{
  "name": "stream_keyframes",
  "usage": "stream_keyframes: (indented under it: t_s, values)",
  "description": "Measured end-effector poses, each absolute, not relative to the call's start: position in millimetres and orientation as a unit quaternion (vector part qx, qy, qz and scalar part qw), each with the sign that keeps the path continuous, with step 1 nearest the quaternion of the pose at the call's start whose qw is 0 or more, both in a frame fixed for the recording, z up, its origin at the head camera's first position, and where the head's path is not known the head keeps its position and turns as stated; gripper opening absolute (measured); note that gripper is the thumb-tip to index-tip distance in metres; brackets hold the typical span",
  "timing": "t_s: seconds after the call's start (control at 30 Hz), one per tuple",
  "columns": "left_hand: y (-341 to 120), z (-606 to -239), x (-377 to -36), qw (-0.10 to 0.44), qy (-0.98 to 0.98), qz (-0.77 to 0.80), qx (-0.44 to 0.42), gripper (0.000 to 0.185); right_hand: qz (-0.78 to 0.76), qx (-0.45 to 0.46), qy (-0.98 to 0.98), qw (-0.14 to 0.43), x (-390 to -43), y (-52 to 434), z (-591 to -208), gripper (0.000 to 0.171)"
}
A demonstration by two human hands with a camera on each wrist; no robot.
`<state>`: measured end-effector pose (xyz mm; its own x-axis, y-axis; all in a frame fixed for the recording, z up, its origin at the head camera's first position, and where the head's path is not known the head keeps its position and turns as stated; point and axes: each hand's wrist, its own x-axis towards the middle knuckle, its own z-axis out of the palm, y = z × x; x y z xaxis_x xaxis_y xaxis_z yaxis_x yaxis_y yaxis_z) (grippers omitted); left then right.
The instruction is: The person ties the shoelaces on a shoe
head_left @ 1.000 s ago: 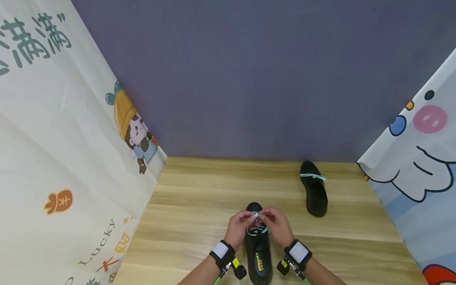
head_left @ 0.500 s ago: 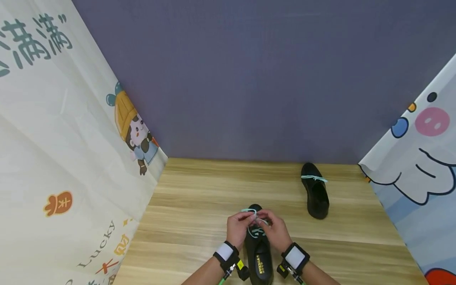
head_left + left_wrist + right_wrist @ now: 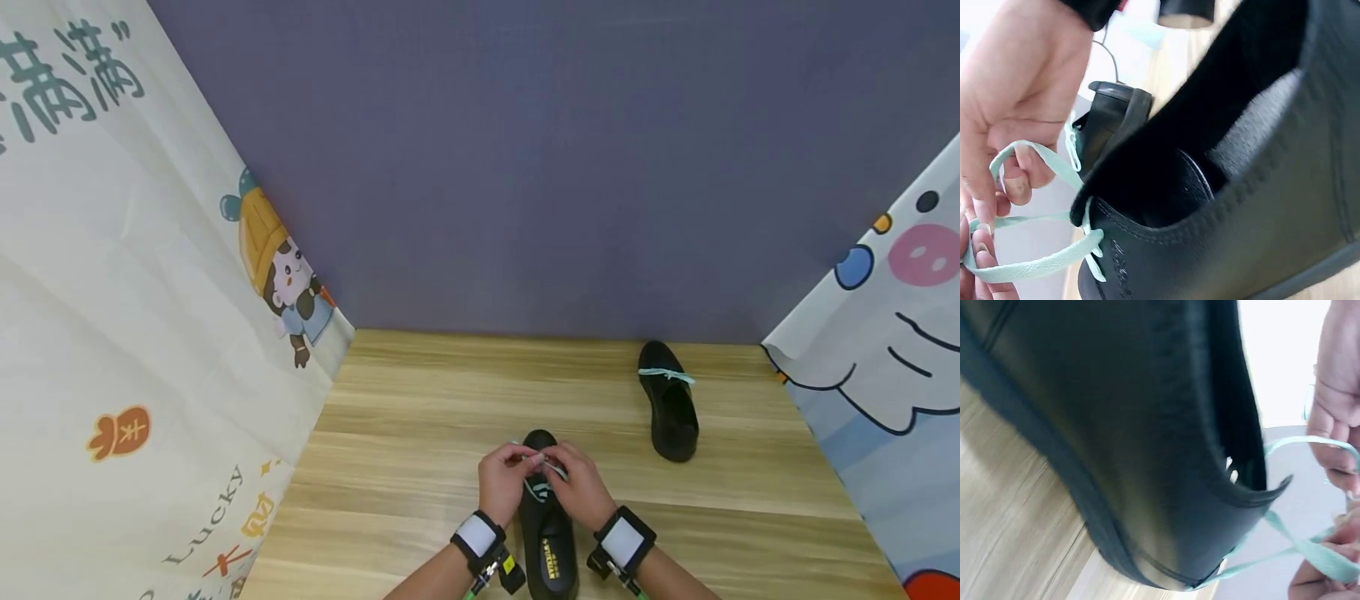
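Facing a purple back wall [image 3: 540,167], with printed cartoon curtains [image 3: 112,317] hanging at both sides. Wooden counter [image 3: 420,417] runs from the wall toward me.

Black shoe [image 3: 547,542] lies on the counter directly in front of me, toe pointing away, between my two wrists. A second black shoe [image 3: 669,408] sits well apart, to the right and nearer the wall, with a mint lace across its top.

My left hand [image 3: 501,482] and right hand [image 3: 579,487] meet over the front part of the near shoe, fingertips touching or nearly so. Both hands have fingers curled, pinching the mint green shoelace [image 3: 1029,265]. Left wrist view: lace forms a loop around my left fingers [image 3: 1019,184] and runs back to the eyelets. Right wrist view: lace strands [image 3: 1285,550] leave the shoe's edge and end in my pinching fingers.
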<state>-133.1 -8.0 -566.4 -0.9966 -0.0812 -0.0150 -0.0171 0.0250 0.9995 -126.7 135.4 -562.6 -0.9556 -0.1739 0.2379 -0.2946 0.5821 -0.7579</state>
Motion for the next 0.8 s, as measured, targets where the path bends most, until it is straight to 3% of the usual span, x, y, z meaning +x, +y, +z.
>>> stream_keyframes:
  t_s: [0.2, 0.5, 0.63, 0.8]
  values:
    - [-12, -566, -132, 0.018, -0.721, -0.692, 0.031, 0.004, 0.440, 0.096, -0.893, -0.002, -130, 134, -556, 0.018]
    - [-11, -569, -138, 0.025, -0.731, -0.681, 0.014, 0.005, 0.470, 0.095, -0.876, -0.051, -132, 143, -560, 0.016]
    - [-11, -569, -140, 0.014, -0.734, -0.678, 0.015, 0.005, 0.548, 0.095, -0.826, -0.093, -132, 148, -564, 0.025]
    - [-12, -566, -144, 0.002, -0.747, -0.665, 0.013, 0.005, 0.624, 0.153, -0.762, -0.076, -134, 154, -569, 0.031]
